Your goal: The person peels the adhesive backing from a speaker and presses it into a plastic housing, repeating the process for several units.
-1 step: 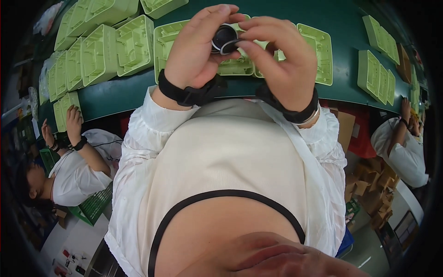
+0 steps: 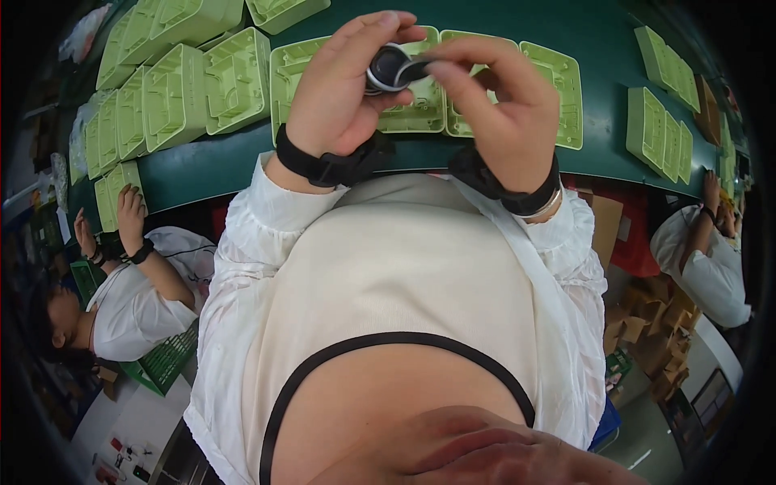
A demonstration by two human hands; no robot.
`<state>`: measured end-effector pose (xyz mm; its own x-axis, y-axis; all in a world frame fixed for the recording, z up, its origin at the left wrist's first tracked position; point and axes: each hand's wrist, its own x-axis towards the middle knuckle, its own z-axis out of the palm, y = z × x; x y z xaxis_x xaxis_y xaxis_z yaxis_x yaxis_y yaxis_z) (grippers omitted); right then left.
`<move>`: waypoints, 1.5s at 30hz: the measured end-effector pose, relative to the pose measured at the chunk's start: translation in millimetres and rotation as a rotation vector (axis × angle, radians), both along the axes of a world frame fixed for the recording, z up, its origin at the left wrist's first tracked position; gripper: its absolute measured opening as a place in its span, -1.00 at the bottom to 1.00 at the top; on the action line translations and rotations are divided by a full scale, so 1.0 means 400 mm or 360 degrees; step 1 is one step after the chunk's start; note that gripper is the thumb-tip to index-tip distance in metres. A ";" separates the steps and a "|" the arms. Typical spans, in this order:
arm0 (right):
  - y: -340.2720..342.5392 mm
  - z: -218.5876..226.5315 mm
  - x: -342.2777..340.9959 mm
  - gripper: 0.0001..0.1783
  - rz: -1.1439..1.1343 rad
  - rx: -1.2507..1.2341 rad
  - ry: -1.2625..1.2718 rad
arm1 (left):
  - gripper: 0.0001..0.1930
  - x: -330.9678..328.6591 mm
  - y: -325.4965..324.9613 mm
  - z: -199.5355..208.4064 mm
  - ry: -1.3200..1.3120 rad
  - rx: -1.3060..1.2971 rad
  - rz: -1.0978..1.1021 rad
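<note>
Above the green table, my left hand [image 2: 339, 89] is closed around a small round black piece [image 2: 388, 65] with a pale rim. I cannot tell its exact kind. A short black strip with a pale edge [image 2: 413, 72] reaches from that piece toward my right hand [image 2: 509, 105]. Its end is pinched between my right thumb and fingertips. Behind and below both hands stand light-green plastic housings [image 2: 552, 81], open side up, with ribs inside.
More light-green housings [image 2: 174, 97] stand in rows on the left of the green table [image 2: 606, 105], and others [image 2: 647, 129] on the right. One co-worker [image 2: 141, 303] is at the left, another [image 2: 703, 259] at the right. Cardboard boxes [image 2: 659, 331] lie at the lower right.
My right hand has shifted slightly right, and the black strip now stretches out from the round piece. The round piece has tilted a little and moved slightly left in my left hand.
</note>
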<state>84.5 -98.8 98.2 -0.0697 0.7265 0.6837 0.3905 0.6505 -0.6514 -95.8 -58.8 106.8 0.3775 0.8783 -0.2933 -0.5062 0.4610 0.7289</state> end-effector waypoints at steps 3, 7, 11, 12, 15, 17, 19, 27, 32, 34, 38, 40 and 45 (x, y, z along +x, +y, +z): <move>-0.018 0.004 0.003 -0.75 0.0119 -0.0651 0.0786 | -0.85 -0.030 -0.005 -0.017 0.0051 0.0243 -0.0137; -0.017 0.010 0.017 -0.80 -0.0021 -0.0983 0.0770 | -0.83 -0.030 -0.044 -0.008 0.0341 0.0435 -0.0161; -0.017 0.010 0.012 -0.79 0.0050 -0.0887 0.0669 | -0.84 -0.033 -0.053 -0.012 0.0583 0.0595 -0.0167; -0.016 0.007 0.010 -0.79 0.0053 -0.0855 0.0657 | -0.84 -0.033 -0.054 -0.014 0.0583 0.0593 -0.0169; -0.015 -0.002 0.003 -0.80 0.0055 -0.0793 0.0635 | -0.84 -0.032 -0.055 -0.020 0.0698 0.0616 -0.0123; -0.011 -0.005 -0.005 -0.77 0.0013 -0.0789 0.0655 | -0.84 -0.035 -0.051 -0.029 0.0647 0.0571 -0.0115; -0.010 -0.001 -0.008 -0.75 0.0000 -0.0787 0.0666 | -0.85 -0.038 -0.044 -0.036 0.0545 0.0485 -0.0091; -0.014 0.003 -0.022 -0.76 -0.0143 -0.0021 -0.0298 | -0.85 -0.031 -0.040 -0.039 0.0474 0.0473 0.0005; -0.011 -0.002 -0.020 -0.77 -0.0150 0.0087 -0.0375 | -0.86 -0.032 -0.040 -0.042 0.0551 0.0481 -0.0007; -0.015 -0.002 -0.021 -0.75 -0.0158 0.0082 -0.0405 | -0.87 -0.030 -0.039 -0.044 0.0560 0.0502 0.0011; -0.018 -0.010 -0.026 -0.77 -0.0155 0.0069 -0.0354 | -0.88 -0.029 -0.045 -0.044 0.0669 0.0542 0.0062; -0.022 -0.016 -0.030 -0.77 -0.0152 0.0043 -0.0321 | -0.88 -0.026 -0.052 -0.042 0.0721 0.0558 0.0080; -0.045 -0.017 -0.034 -0.82 -0.0174 -0.0086 -0.0242 | -0.90 -0.017 -0.070 -0.027 0.1188 0.1083 0.0213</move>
<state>71.1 -116.8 91.3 -0.0880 0.7708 0.6310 0.5533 0.5645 -0.6124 -102.4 -86.8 95.8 0.1888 0.9683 0.1636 0.1681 -0.1960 0.9661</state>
